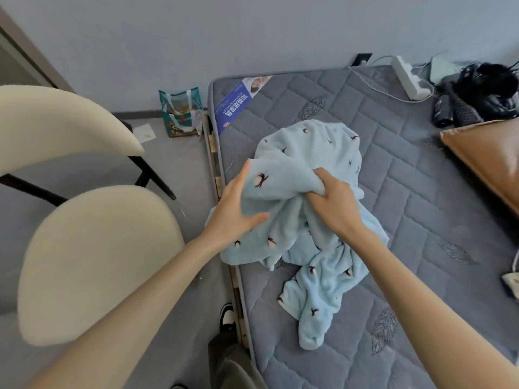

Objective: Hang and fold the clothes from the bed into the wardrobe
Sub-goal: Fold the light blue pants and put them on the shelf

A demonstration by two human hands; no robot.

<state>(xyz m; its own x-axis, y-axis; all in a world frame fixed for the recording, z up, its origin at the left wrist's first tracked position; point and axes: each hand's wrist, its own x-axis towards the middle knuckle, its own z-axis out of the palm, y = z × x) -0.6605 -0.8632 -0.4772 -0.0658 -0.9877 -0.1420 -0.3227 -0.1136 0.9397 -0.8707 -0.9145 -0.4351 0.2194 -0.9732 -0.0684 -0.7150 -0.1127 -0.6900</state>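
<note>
head view, only feed i've got. centre of frame: the blue fleece garment (323, 153), pale blue with small dark-and-white sprigs all over it, lies in a rumpled heap on the grey quilted mattress (421, 192), near the mattress's left edge, with one long part trailing toward the bottom of the frame. it looks thick, soft and floppy, so i judge it'll sag wherever it isn't held.

my right hand (334, 203) has its fingers curled tight into a bunched fold at the middle of the heap, a full fistful, lifting that ridge clear. my left hand (236, 209) sits just beside it, fingers straight and laid flat along the fold's left side, thumb resting on the cloth, not clenched. reads to me as one hand anchoring while the other steadies and feels for an edge, sorting the shape out before any fold or hanger.

left of frame, a cream chair (92, 248) on the floor. upper middle, a teal bag (181, 113) against the wall. upper right, a white power strip (408, 77) and a brown cushion (488, 158) on the mattress. wardrobe isn't in shot.
</note>
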